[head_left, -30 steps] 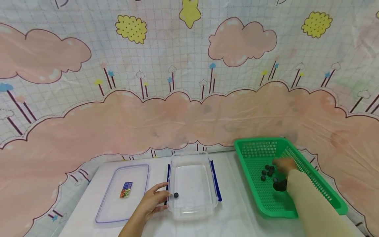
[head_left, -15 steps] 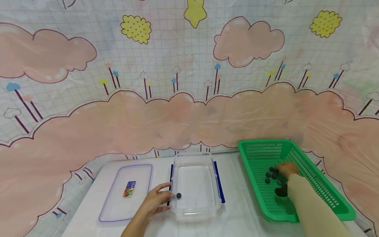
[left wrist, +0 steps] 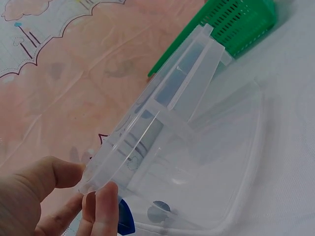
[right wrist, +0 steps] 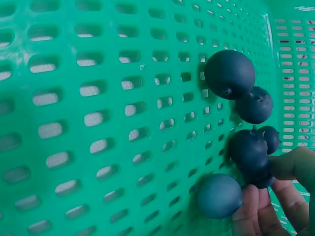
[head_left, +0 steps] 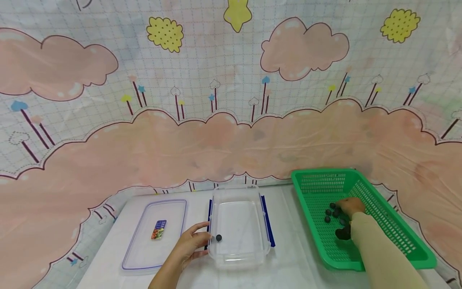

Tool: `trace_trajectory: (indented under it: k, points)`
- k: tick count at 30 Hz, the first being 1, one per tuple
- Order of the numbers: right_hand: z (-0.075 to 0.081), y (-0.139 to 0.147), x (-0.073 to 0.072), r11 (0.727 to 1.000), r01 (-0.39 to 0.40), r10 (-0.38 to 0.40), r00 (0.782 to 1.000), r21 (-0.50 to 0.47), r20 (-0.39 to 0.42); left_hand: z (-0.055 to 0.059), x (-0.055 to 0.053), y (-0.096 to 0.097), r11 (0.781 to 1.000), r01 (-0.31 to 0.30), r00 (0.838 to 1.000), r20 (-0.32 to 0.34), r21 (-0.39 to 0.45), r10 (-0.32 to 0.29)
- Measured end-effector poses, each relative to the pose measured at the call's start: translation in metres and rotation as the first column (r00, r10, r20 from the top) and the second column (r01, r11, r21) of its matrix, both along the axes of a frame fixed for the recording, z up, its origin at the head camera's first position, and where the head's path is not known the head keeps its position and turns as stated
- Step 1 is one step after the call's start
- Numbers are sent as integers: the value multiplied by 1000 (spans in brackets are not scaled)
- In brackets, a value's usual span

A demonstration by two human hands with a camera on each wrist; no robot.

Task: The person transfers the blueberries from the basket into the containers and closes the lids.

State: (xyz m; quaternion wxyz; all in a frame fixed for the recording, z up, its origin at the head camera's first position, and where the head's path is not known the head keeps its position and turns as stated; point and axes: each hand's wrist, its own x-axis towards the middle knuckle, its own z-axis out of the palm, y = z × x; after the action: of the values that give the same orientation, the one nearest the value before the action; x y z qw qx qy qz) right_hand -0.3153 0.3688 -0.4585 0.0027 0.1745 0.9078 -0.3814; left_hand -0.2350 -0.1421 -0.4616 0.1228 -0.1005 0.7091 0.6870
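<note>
In the head view, a clear plastic box (head_left: 240,222) with blue side clips sits mid-table. My left hand (head_left: 190,245) grips its left side, thumb and fingers at the edge in the left wrist view. A single dark blueberry (head_left: 219,238) lies in the box near that hand. To the right is a green slotted basket (head_left: 313,230) with several blueberries (head_left: 327,212) on its floor. My right hand (head_left: 351,206) reaches down into it. The right wrist view has thumb and fingers pinching a blueberry (right wrist: 264,182), partly hidden, in a cluster beside other blueberries (right wrist: 230,74).
A clear lid (head_left: 142,253) with a purple-blue rim and a small fruit label (head_left: 159,230) lies flat left of the box. White cloth covers the table (head_left: 288,249). Behind it rises a patterned cloth backdrop (head_left: 216,148). A black object (head_left: 343,233) shows at the right wrist.
My right hand has lowered onto the blueberries in the basket and now pinches one. The left hand keeps its grip on the box. The head view has shifted slightly.
</note>
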Motion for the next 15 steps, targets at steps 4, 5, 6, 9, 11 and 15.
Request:
trace_trajectory:
  k: [4,5,6,9,11,15]
  points:
    - [0,2,0,1000,-13,13,1000,5,5,-1,1,1,1000,0,1000,-1,-6,0]
    - [-1,4,-1,1000,-19,19,1000,11,8,-1,1,1,1000,0,1000,-1,-7,0]
    - [-1,5,-1,1000,-22,22,1000,16,12,-2,2,1,1000,-1,1000,-2,-7,1]
    - [-3,11,-4,999,-35,35,999,15,15,-1,3,2,1000,-8,1000,-4,-9,8]
    - [-3,14,-3,999,-46,46,999,25,17,-1,4,2,1000,-10,1000,-5,-9,10]
    - [-2,15,1,999,-45,45,998,24,32,0,5,1,1000,-4,1000,-4,-7,4]
